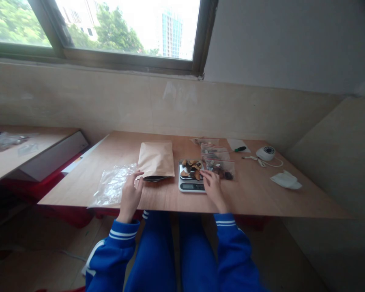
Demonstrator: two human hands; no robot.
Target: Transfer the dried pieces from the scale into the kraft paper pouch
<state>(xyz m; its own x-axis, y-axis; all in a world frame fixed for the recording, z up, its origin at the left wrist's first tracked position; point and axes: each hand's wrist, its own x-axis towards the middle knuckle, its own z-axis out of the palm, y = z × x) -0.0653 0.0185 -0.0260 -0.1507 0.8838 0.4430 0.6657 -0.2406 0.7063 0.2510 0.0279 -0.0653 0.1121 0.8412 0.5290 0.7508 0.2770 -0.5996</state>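
On a small digital kitchen scale (184, 187) lies a heap of brown and orange dried slices (191, 168), possibly mushroom or peel. My right hand (213, 187) is at the scale's right side, its stretched fingertips touching or nearly touching the slices at the pan's edge. Left of the scale, a brown kraft paper pouch (156, 158) lies flat with its dark mouth parted toward me. My left hand (132, 194) is beside the pouch's lower left corner, thumb and fingers apart. Beneath and left of that hand spreads a crinkled clear plastic bag (111, 184).
Several small zip bags of dark dried goods (220, 168) lie right of the scale. Behind them is white paper (231, 144) with a green-capped marker (240, 149). A white dome camera (265, 153) with its cable and a crumpled tissue (286, 180) are farther right. Another table (33, 156) stands left.
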